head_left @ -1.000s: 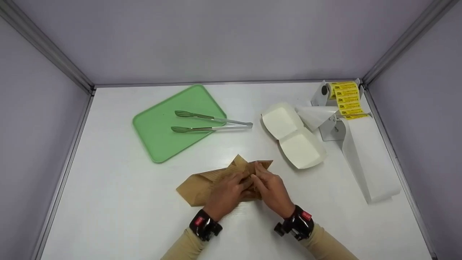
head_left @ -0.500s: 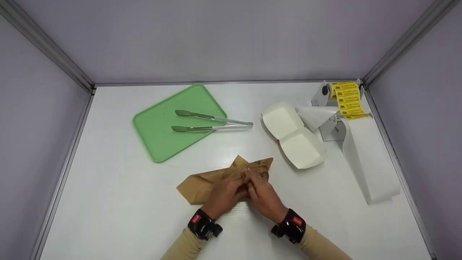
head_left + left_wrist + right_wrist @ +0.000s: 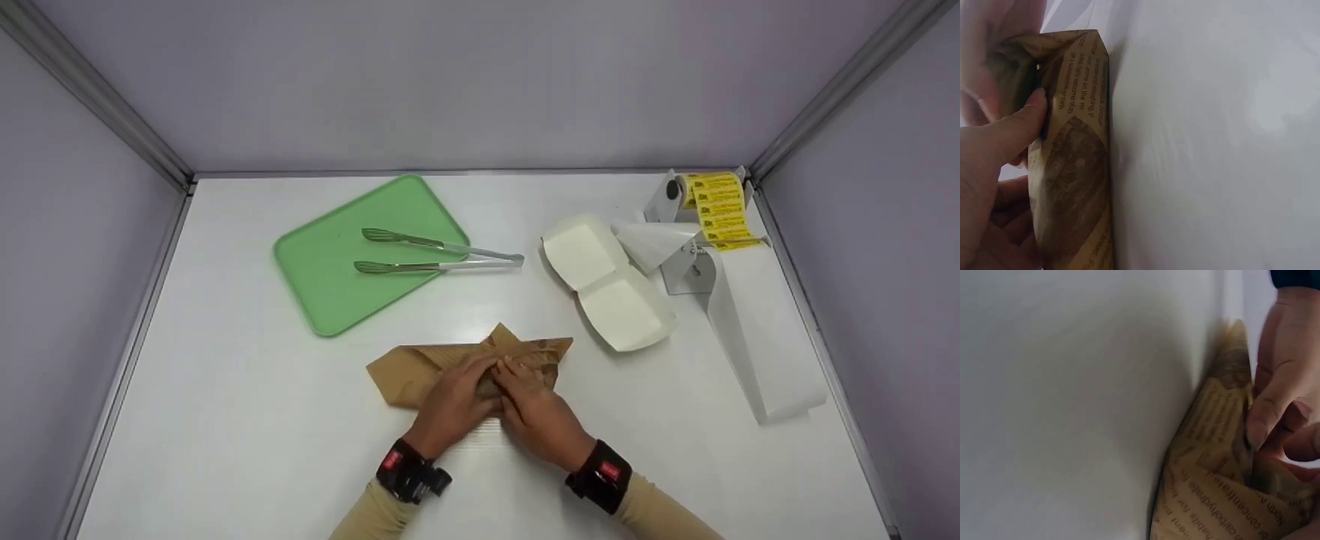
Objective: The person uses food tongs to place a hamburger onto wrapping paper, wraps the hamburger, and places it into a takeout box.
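A brown printed sheet of wrapping paper [image 3: 401, 379] lies folded on the white table, with pointed ends to the left and right. Its contents are hidden. My left hand [image 3: 454, 401] grips the near side of the fold; its thumb [image 3: 1024, 124] presses the paper edge [image 3: 1072, 90] in the left wrist view. Against it, my right hand [image 3: 541, 416] pinches the paper at the middle, with curled fingertips meeting the left ones. In the right wrist view the printed paper [image 3: 1213, 495] stands partly raised beside both hands.
Metal tongs [image 3: 442, 256] lie across a green tray [image 3: 330, 300] at the back left. An open white clamshell box [image 3: 626, 307] sits right of the paper. Behind it stands a label dispenser [image 3: 686, 270] with yellow labels [image 3: 721, 210] and a trailing white strip [image 3: 772, 337].
Both hands have drawn closer together over the fold. My right hand has moved left and slightly down from the paper's right end. The paper's near edge has shifted a little.
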Motion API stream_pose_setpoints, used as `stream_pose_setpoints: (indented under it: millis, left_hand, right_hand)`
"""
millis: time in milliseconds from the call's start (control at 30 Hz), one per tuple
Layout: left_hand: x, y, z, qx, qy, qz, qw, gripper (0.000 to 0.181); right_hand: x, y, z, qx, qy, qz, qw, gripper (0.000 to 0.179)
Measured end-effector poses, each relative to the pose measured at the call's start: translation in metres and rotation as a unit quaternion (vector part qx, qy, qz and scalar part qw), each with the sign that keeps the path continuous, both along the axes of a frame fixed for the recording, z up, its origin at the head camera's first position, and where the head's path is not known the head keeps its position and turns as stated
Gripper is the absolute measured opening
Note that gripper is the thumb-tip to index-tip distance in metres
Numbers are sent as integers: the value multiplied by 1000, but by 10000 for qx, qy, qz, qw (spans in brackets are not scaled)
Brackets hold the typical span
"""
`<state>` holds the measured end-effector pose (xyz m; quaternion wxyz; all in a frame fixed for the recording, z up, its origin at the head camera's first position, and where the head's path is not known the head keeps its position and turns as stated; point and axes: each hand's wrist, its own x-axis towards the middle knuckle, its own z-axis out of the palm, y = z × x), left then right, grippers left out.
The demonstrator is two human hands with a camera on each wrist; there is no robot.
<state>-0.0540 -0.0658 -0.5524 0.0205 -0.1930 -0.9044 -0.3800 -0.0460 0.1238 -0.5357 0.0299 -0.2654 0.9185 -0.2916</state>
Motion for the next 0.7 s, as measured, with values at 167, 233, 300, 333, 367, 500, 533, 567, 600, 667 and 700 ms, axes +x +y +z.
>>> stream_pose_setpoints:
  millis: [167, 233, 300, 333, 367, 500, 533, 567, 600, 667, 700]
  left_hand:
    - [4, -22, -2, -280, 265, 387, 9985, 55]
    - [3, -35, -4, -352, 377, 726, 9960, 50]
    - [2, -48, -6, -373, 416, 1125, 9921, 45]
    - [1, -55, -8, -367, 410, 1329, 9896, 44]
    - [1, -62, -9, -404, 375, 1541, 9865, 43]
    - [1, -84, -13, -617, 169, 2211, 9732, 45]
    - [1, -88, -13, -693, 114, 2319, 9702, 46]
    - [1, -92, -13, -781, 73, 2411, 9673, 48]
    - [1, -95, -14, -850, 49, 2494, 9646, 50]
    - [2, -99, -14, -999, 12, 2634, 9595, 52]
    - [2, -101, -14, -1052, -12, 2694, 9573, 53]
  right_hand:
    - [0, 0, -2, 567, 550, 233, 9966, 47]
    - [0, 0, -2, 645, 687, 327, 9950, 45]
    - [0, 0, -2, 684, 697, 398, 9944, 46]
    - [0, 0, -2, 692, 658, 422, 9945, 46]
    - [0, 1, -2, 712, 618, 452, 9945, 47]
    - [-1, 2, -2, 763, 524, 551, 9942, 47]
    - [-1, 2, -2, 768, 556, 580, 9938, 46]
    - [-2, 3, -2, 770, 621, 617, 9932, 45]
    - [-2, 3, -3, 781, 707, 654, 9923, 44]
    - [-4, 3, -5, 782, 871, 682, 9908, 42]
    - [-4, 3, -6, 747, 928, 676, 9906, 42]
